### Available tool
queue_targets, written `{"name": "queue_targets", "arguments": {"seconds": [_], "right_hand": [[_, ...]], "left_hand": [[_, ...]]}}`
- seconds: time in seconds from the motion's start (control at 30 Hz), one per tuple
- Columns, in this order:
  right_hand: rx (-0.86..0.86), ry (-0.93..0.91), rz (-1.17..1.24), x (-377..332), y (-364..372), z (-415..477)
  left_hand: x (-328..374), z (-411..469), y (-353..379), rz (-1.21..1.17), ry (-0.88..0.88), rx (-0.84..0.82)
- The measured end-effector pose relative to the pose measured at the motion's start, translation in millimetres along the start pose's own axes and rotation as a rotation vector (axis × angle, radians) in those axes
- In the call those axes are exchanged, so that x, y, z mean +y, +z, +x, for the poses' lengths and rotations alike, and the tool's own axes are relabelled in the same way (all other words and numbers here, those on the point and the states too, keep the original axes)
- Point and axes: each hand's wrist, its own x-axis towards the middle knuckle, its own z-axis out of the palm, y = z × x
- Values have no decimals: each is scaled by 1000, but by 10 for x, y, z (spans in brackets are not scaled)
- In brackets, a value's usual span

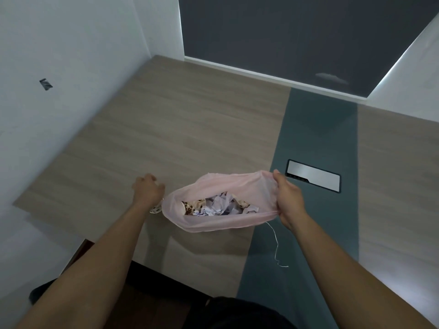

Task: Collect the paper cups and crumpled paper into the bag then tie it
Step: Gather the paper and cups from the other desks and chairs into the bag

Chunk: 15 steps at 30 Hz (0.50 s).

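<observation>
The pink bag point(213, 224) is up just over the near part of the worktop point(166, 129), mouth wide open and facing the camera. It's thin enough that you can half see through it. Inside there's a wad of crumpled paper point(219, 205) in the middle, and brown-spotted paper cups point(190, 206) are tucked in at either side of it.

The right hand point(288, 198) is at the bag's right end, fingers curled round the bunched rim, thumb on top, stretching the opening out. A thin white string point(275, 243) dangles from that same corner and trails down onto the worktop.

The left hand point(148, 189) is just left of the bag, back of the hand up, fingers curled downward and pretty blurry. One more spotted cup point(155, 208) pokes out right under that wrist, touching or nearly touching the bag's left edge. Honestly can't tell if the hand is gripping it or not, since the fingers are hidden.

Past the bag on the right, a teal strip point(316, 134) runs down the wood-grain worktop, with a shiny metal plate point(313, 176) set into it just behind the right hand. White wall point(59, 55) is off to the bag's left, and a dark panel point(285, 32) is at the far end.
</observation>
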Motion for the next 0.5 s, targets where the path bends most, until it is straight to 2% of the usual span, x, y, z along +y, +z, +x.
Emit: {"name": "queue_targets", "arguments": {"seconds": [0.07, 0.13, 0.3, 0.4, 0.47, 0.5], "right_hand": [[-6, 5, -4, 1, 19, 2], [-21, 1, -13, -2, 35, 1], [-34, -9, -23, 11, 79, -15], [-54, -12, -25, 7, 96, -24], [-71, -16, -29, -9, 112, -26], [-73, -18, -27, -15, 123, -22]], "left_hand": [[-326, 122, 231, 134, -99, -136], [-617, 166, 408, 193, -49, -191], [-842, -77, 556, -5, 44, -96], [-783, -102, 490, -282, -30, -9], [-574, -133, 276, -663, -106, 40], [-439, -171, 123, -916, -131, 15]]}}
